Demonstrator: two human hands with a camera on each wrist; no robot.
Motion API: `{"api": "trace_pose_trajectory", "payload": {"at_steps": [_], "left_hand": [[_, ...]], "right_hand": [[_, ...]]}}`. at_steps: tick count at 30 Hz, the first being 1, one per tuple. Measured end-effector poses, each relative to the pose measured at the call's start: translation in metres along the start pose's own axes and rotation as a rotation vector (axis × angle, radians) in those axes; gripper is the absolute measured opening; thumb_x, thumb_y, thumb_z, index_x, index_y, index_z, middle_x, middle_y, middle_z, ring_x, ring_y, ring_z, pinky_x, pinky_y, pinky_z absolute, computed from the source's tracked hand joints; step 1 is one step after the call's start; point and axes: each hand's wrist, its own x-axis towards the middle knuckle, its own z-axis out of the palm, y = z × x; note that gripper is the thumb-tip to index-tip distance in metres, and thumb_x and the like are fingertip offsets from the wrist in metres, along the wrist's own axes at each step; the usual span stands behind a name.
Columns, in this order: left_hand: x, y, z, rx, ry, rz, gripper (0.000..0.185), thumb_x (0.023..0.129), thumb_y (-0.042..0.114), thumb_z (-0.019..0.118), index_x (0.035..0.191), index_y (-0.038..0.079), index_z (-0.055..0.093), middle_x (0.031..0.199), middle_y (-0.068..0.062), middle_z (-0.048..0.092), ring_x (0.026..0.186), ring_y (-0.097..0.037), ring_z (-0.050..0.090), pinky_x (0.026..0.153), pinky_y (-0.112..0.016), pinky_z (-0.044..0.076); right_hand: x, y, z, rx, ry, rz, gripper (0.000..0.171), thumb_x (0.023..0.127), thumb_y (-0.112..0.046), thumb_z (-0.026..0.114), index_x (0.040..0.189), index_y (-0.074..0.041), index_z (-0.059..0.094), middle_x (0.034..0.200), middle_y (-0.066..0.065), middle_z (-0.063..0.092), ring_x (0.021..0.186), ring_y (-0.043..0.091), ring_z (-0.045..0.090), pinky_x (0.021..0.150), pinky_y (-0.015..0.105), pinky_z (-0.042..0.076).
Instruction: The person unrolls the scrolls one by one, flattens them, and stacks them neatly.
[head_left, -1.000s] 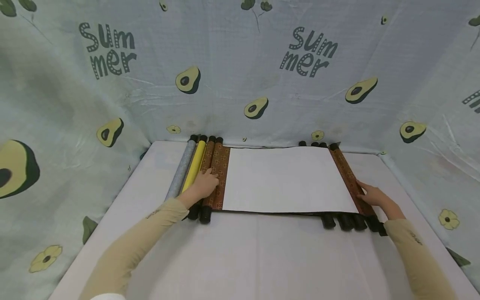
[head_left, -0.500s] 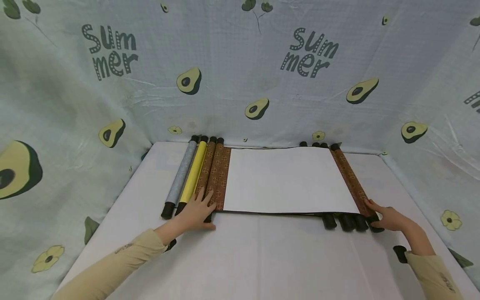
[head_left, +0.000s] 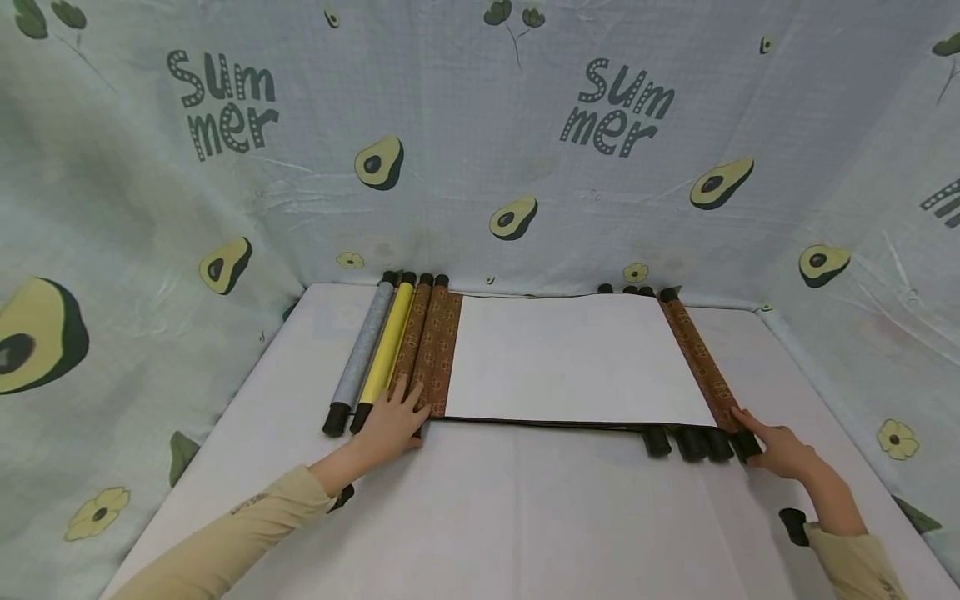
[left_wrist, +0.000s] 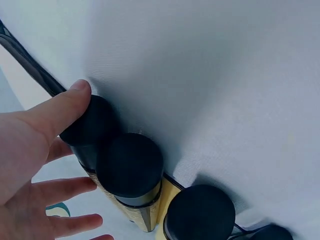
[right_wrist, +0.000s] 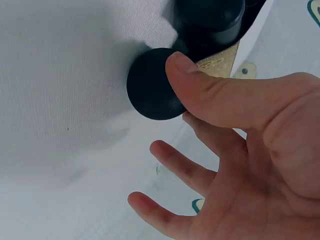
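Observation:
A partly unrolled scroll (head_left: 573,362) lies crosswise on the table, its blank white sheet between brown patterned ends with black end caps. My left hand (head_left: 384,423) is at the near end of its left brown roller (head_left: 429,354). In the left wrist view the thumb presses the roller's black cap (left_wrist: 92,122) and the index finger passes behind it; the other fingers are spread. My right hand (head_left: 787,454) pinches the near cap (right_wrist: 152,85) of the right brown roller (head_left: 697,358) between thumb and index finger. Its remaining fingers stand away from the roller.
Left of the scroll lie another brown roll (head_left: 411,342), a yellow roll (head_left: 390,342) and a grey roll (head_left: 363,350), side by side. Several black caps (head_left: 690,444) stick out under the sheet's right part. Avocado-printed cloth (head_left: 450,125) hangs behind the white table (head_left: 525,517).
Both hands have slid from the middle of the brown rollers to their near ends. Over the last half second the scroll's near left edge has shifted slightly away from me.

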Motion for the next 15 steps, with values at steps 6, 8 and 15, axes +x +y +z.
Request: {"api": "trace_pose_trajectory", "payload": {"at_steps": [6,8,15], "left_hand": [[0.004,-0.004,0.0,-0.04,-0.033,-0.021,0.054,0.074,0.043,0.065,0.118,0.013,0.058,0.132,-0.016,0.046,0.122,-0.043,0.037,0.086,-0.051,0.043],[0.004,-0.004,0.0,-0.066,-0.034,-0.029,0.053,0.074,0.041,0.065,0.118,0.012,0.058,0.132,-0.017,0.045,0.122,-0.043,0.037,0.086,-0.051,0.043],[0.002,0.008,0.001,-0.159,0.036,-0.067,0.042,0.075,0.034,0.068,0.108,0.008,0.062,0.125,-0.02,0.05,0.118,-0.042,0.042,0.085,-0.051,0.043]], "right_hand": [[0.0,-0.008,-0.001,0.001,-0.004,0.061,0.081,0.076,-0.008,0.063,0.139,-0.001,0.013,0.13,0.038,0.026,0.104,0.059,0.036,0.072,0.075,0.028],[0.0,-0.011,0.0,-0.003,-0.01,0.078,0.08,0.077,-0.011,0.063,0.139,-0.001,0.012,0.132,0.037,0.024,0.106,0.06,0.034,0.073,0.076,0.026],[-0.002,-0.023,0.007,-0.028,0.015,0.115,0.07,0.081,-0.019,0.059,0.135,0.004,0.021,0.134,0.037,0.021,0.108,0.062,0.029,0.073,0.076,0.027]]}}
